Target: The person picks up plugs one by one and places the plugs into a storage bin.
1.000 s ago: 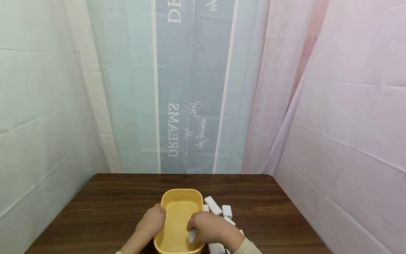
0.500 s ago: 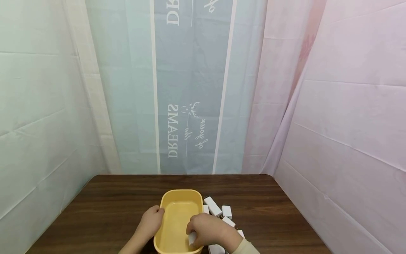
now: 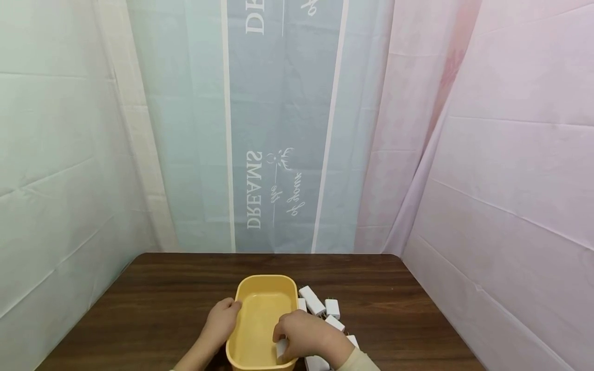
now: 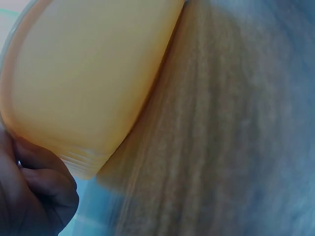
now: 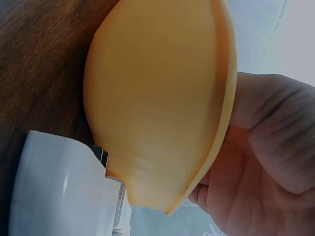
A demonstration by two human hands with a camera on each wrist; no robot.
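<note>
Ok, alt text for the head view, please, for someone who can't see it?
A person's right hand holds a small white block inside a yellow, rounded rectangular plastic tub, while the left hand grips its side. Boxy white plug adapters lie beside it on a dark wood-grain table.

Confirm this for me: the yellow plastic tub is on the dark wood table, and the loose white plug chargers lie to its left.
Not quite: the head view shows the loose white plug chargers to the right of the yellow plastic tub, on the dark wood table.
</note>
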